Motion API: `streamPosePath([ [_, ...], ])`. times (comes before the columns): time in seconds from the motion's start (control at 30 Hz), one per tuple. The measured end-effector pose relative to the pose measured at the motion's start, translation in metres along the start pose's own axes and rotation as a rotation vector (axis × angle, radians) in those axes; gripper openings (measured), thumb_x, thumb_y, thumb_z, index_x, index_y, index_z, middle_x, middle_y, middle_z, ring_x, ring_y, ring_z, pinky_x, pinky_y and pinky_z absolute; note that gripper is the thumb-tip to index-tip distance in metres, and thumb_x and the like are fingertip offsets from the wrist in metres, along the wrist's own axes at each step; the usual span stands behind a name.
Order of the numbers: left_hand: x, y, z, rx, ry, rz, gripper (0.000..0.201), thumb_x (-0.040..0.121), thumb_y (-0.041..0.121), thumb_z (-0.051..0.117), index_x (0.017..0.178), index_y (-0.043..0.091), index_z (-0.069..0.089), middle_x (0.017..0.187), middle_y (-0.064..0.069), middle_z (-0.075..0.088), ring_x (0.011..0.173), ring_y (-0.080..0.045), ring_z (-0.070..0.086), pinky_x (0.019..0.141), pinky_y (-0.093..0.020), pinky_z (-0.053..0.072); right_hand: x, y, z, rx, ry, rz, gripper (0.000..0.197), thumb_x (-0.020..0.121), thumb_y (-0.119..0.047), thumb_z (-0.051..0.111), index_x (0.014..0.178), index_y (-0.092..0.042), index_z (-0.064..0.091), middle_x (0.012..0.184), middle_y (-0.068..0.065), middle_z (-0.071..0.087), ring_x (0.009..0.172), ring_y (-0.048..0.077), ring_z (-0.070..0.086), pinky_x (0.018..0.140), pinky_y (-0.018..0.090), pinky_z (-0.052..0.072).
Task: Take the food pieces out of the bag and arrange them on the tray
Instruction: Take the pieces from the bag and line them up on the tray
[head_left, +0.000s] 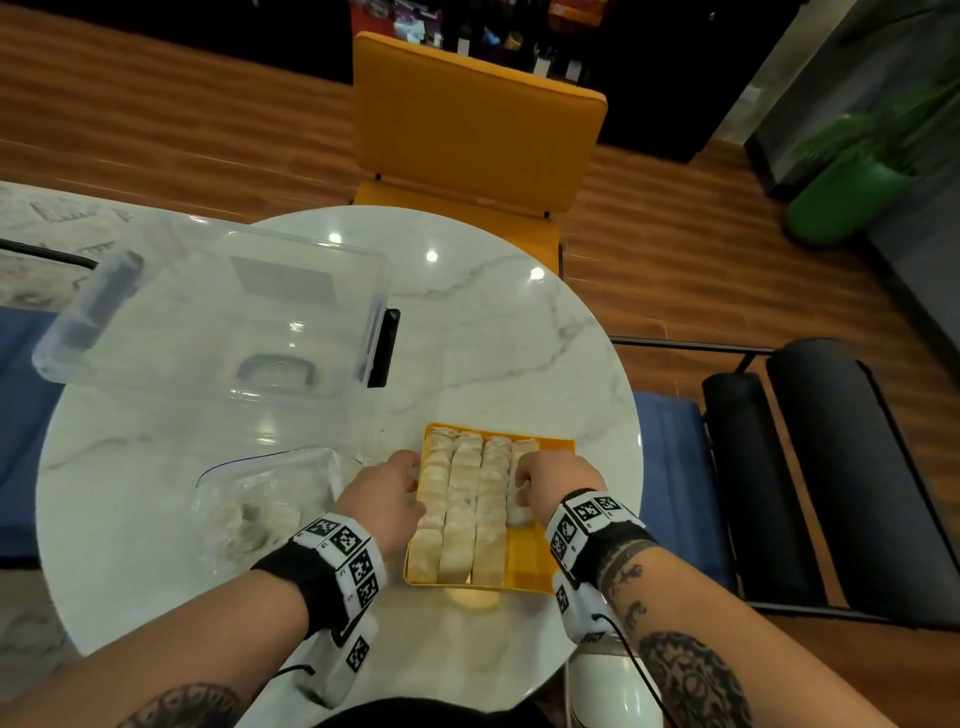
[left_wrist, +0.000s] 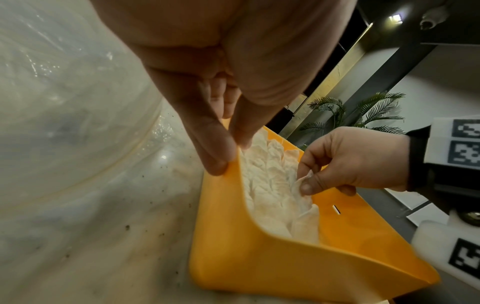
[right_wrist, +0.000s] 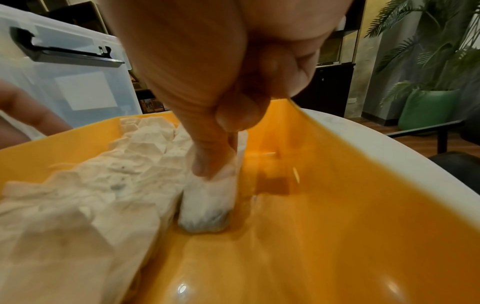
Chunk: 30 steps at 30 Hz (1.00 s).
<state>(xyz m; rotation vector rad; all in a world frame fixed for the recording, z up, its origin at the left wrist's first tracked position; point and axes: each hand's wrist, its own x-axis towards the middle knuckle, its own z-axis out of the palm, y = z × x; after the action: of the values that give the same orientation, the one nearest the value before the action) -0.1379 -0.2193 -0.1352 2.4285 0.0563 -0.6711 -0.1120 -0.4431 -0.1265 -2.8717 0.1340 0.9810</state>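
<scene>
An orange tray (head_left: 530, 556) lies on the round marble table (head_left: 467, 322) and holds three full rows of pale dumplings (head_left: 462, 509), with a shorter fourth row at the right. My right hand (head_left: 522, 475) pinches one dumpling (right_wrist: 207, 203) by its top edge at the near end of that fourth row, its base touching the tray floor (right_wrist: 337, 205). My left hand (head_left: 410, 467) pinches the tray's left rim (left_wrist: 233, 164), thumb outside and fingers inside. The clear plastic bag (head_left: 260, 499) lies left of the tray with some dumplings still inside.
A clear plastic storage box (head_left: 208, 312) with dark latches stands at the back left of the table. An orange chair (head_left: 472, 119) faces the far side. Dark seats (head_left: 810, 467) and a green plant pot (head_left: 847, 197) stand on the right.
</scene>
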Motion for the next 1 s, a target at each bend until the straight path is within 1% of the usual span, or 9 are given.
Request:
streamPosePath([
  [0.2,-0.007,-0.003,-0.005,-0.048,0.033,0.012,0.047,0.092,0.026,0.062,0.137,0.024,0.047,0.121,0.004,0.065,0.104,-0.016,0.064,0.088,-0.027,0.050,-0.015,0.005,0.002,0.119,0.156,0.002,0.036,0.089,-0.024,0.067,0.123,-0.029,0.057,0.119,-0.003,0.066,0.100,0.023,0.065,0.086,0.036,0.054],
  [0.4,-0.028,-0.018,-0.040,-0.135,0.264,0.048,0.006,0.092,0.034,0.059,0.093,0.031,0.064,0.078,0.011,0.068,0.070,-0.008,0.063,0.066,-0.025,0.048,-0.062,-0.011,0.034,0.245,0.181,-0.234,0.027,0.091,-0.051,0.059,0.105,-0.029,0.065,0.103,-0.007,0.066,0.094,0.014,0.061,0.084,0.033,0.053],
  [0.57,-0.054,-0.067,-0.077,-0.087,0.372,-0.120,0.034,0.091,0.046,0.057,0.071,0.019,0.060,0.057,0.002,0.064,0.063,-0.015,0.060,0.060,-0.028,0.043,-0.079,-0.021,0.084,0.178,0.097,-0.359,0.032,0.089,-0.054,0.058,0.105,-0.027,0.067,0.107,-0.008,0.065,0.101,0.014,0.058,0.089,0.031,0.048],
  [0.67,-0.066,-0.106,-0.090,-0.131,0.508,-0.250,0.037,0.085,0.048,0.065,0.077,0.014,0.054,0.071,-0.006,0.063,0.071,-0.025,0.057,0.065,-0.033,0.041,-0.077,-0.020,0.098,0.236,0.124,-0.371,0.025,0.093,-0.044,0.059,0.107,-0.024,0.068,0.108,-0.006,0.063,0.104,0.016,0.058,0.090,0.028,0.046],
  [0.73,-0.071,-0.125,-0.090,-0.180,0.545,-0.341,0.051,0.075,0.053,0.076,0.097,0.013,0.053,0.100,-0.011,0.062,0.096,-0.034,0.058,0.081,-0.040,0.046,-0.074,-0.019,0.101,0.268,0.139,-0.372,0.023,0.094,-0.040,0.061,0.106,-0.022,0.069,0.106,-0.005,0.064,0.102,0.015,0.058,0.089,0.025,0.045],
  [0.8,-0.072,-0.136,-0.080,-0.184,0.447,-0.464,0.082,0.064,0.057,0.083,0.121,0.010,0.048,0.124,-0.016,0.053,0.113,-0.040,0.054,0.095,-0.046,0.046,-0.074,-0.020,0.102,0.285,0.145,-0.374,0.023,0.093,-0.039,0.062,0.104,-0.021,0.071,0.104,-0.005,0.064,0.100,0.014,0.058,0.087,0.022,0.043],
  [0.87,-0.068,-0.140,-0.067,-0.246,0.272,-0.544,0.095,0.062,0.056,0.086,0.131,0.011,0.039,0.126,-0.016,0.052,0.108,-0.039,0.059,0.091,-0.047,0.053,-0.074,-0.019,0.103,0.297,0.155,-0.377,0.022,0.093,-0.039,0.063,0.104,-0.022,0.071,0.100,-0.008,0.062,0.098,0.012,0.058,0.085,0.019,0.041],
  [0.93,-0.064,-0.138,-0.060,-0.402,0.181,-0.577,0.074,0.070,0.042,0.083,0.124,0.011,0.042,0.114,-0.014,0.058,0.089,-0.036,0.066,0.073,-0.047,0.061,-0.074,-0.018,0.104,0.294,0.162,-0.376,0.022,0.094,-0.038,0.063,0.107,-0.023,0.072,0.098,-0.014,0.057,0.097,0.008,0.056,0.084,0.016,0.038],
  [1.0,-0.062,-0.131,-0.058,-0.420,0.212,-0.553,0.035,0.083,0.023,0.070,0.109,0.008,0.051,0.110,-0.016,0.061,0.083,-0.032,0.062,0.071,-0.043,0.061,-0.073,-0.019,0.103,0.294,0.157,-0.369,0.022,0.094,-0.037,0.063,0.108,-0.023,0.072,0.098,-0.015,0.055,0.099,0.009,0.056,0.087,0.016,0.038],
])
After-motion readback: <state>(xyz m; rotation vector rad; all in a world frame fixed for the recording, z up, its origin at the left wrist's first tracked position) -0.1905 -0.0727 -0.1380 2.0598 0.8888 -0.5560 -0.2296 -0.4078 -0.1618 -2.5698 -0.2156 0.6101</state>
